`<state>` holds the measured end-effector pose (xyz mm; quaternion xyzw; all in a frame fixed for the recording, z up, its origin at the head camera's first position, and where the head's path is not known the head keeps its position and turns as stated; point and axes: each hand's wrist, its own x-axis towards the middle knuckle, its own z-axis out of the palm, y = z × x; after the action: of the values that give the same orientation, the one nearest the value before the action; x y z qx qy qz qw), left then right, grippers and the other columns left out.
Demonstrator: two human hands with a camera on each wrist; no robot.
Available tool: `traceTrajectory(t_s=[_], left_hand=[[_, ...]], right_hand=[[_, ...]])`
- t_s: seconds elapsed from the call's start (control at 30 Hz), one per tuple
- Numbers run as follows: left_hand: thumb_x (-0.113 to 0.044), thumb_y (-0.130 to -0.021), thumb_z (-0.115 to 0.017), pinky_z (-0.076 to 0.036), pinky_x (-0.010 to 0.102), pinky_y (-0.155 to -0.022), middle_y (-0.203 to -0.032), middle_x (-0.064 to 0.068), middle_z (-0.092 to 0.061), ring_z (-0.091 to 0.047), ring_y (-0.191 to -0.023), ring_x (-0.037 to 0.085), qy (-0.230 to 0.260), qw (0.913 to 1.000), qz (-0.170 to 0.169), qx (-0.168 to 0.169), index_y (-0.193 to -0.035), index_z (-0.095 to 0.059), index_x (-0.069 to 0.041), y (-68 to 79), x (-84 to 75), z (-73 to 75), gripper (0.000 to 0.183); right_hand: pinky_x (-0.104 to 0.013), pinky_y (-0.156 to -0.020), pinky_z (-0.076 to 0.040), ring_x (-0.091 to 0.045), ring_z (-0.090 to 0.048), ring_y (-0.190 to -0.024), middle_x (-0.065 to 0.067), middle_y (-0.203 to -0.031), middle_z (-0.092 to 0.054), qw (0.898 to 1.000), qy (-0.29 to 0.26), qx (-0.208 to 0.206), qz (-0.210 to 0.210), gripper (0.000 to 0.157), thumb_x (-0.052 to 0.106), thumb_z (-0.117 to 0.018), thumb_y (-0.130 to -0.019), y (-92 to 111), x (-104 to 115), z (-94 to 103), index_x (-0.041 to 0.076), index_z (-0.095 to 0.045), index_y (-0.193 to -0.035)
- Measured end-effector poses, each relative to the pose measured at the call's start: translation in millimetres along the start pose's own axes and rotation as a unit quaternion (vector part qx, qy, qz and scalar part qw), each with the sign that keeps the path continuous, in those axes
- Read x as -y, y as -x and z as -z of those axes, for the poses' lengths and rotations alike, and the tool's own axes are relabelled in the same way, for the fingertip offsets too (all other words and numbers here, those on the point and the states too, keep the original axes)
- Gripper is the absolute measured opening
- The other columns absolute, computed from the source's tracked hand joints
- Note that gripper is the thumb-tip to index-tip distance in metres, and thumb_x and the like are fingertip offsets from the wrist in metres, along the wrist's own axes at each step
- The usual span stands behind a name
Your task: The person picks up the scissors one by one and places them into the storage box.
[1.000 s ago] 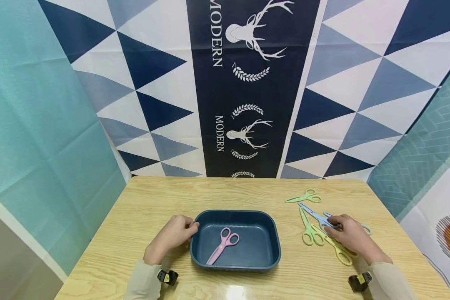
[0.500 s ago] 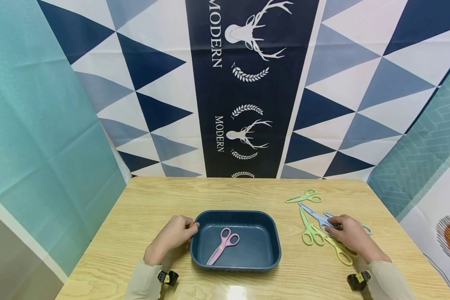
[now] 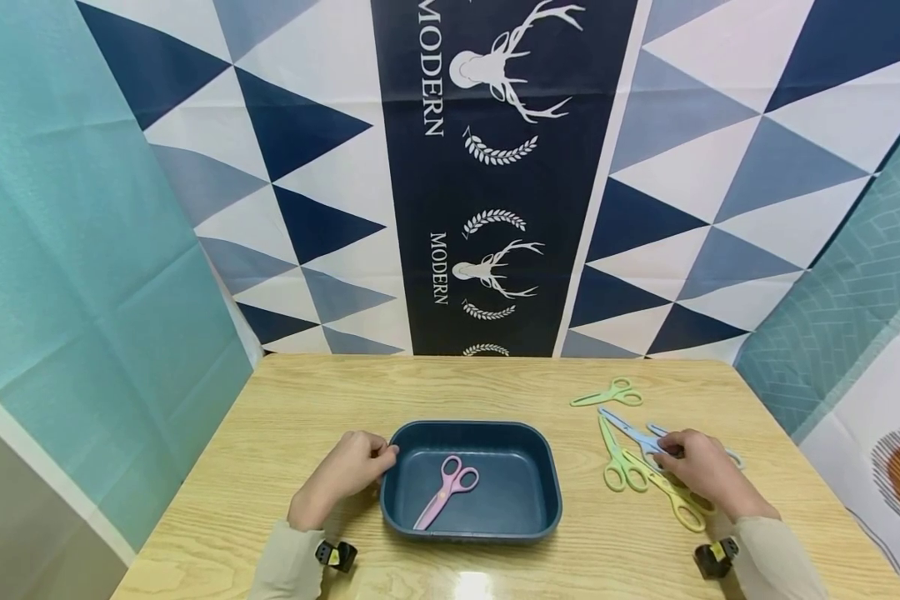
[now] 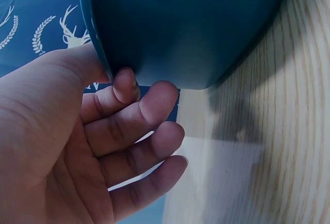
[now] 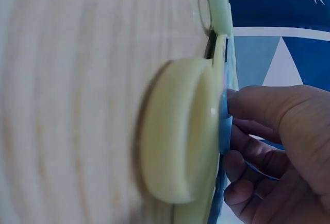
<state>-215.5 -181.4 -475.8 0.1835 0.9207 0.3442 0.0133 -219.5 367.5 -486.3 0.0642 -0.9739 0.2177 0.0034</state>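
Observation:
My left hand pinches the left rim of a dark blue rectangular tray, thumb over the edge and fingertips against the outer wall. Inside the tray lies a pair of pink scissors, handles away from me. Over on the right, my right hand pinches a pair of blue scissors by the handle end, thumb against fingers; its palm side hides part of them. Yellow scissors lie under the blue pair, and their loop fills the right wrist view. Light green scissors lie just left of these.
Another pair of light green scissors lies farther back on the wooden table. A second blue piece shows beside the right hand. A patterned cloth hangs behind the table's back edge.
The blue scissors' tip has shifted very slightly to the right with my right hand. My left hand, the tray and the pink scissors have stayed put.

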Motion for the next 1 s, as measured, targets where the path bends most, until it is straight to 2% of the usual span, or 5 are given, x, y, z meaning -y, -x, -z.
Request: traceTrajectory(t_s=[0.3, 0.5, 0.77, 1.0], left_hand=[[-0.019, -0.101, -0.06, -0.039, 0.02, -0.05, -0.052, -0.011, -0.05, -0.048, -0.047, 0.005, -0.009, 0.9999, 0.008, 0.003, -0.059, -0.054, -0.017, -0.3, -1.3, 1.3, 0.043], [-0.019, -0.101, -0.06, -0.038, 0.02, -0.05, -0.053, -0.011, -0.05, -0.048, -0.048, 0.005, -0.011, 0.9999, 0.012, 0.002, -0.059, -0.054, -0.017, 0.7, -2.0, 1.3, 0.042], [-0.019, -0.101, -0.06, -0.038, 0.02, -0.05, -0.053, -0.01, -0.05, -0.048, -0.048, 0.005, -0.015, 0.9998, 0.013, 0.0, -0.059, -0.055, -0.017, 0.8, -1.6, 2.4, 0.042], [-0.019, -0.101, -0.06, -0.037, 0.02, -0.049, -0.053, -0.011, -0.05, -0.047, -0.047, 0.004, -0.006, 1.0, 0.008, 0.001, -0.059, -0.054, -0.017, 0.4, -3.6, 1.3, 0.043]], right_hand=[[-0.038, -0.067, -0.053, -0.018, -0.064, -0.078, -0.009, -0.088, -0.072, 1.0, 0.005, 0.01, -0.008, 0.023, 0.011, -0.072, -0.093, -1.0, 1.9, 2.3, -0.01, -0.071, -0.101], [-0.037, -0.067, -0.052, -0.019, -0.062, -0.078, -0.011, -0.089, -0.071, 1.0, 0.01, 0.01, -0.011, 0.022, 0.01, -0.07, -0.093, -1.6, 0.2, 1.5, -0.01, -0.07, -0.102], [-0.043, -0.072, -0.053, -0.024, -0.063, -0.082, -0.016, -0.091, -0.07, 1.0, 0.006, 0.002, -0.023, 0.022, 0.008, -0.068, -0.093, -4.6, 5.6, 1.5, -0.012, -0.069, -0.102], [-0.038, -0.067, -0.05, -0.02, -0.059, -0.078, -0.013, -0.089, -0.069, 1.0, 0.005, 0.008, -0.011, 0.018, 0.006, -0.064, -0.094, -3.1, 5.1, 1.3, -0.01, -0.068, -0.099]])
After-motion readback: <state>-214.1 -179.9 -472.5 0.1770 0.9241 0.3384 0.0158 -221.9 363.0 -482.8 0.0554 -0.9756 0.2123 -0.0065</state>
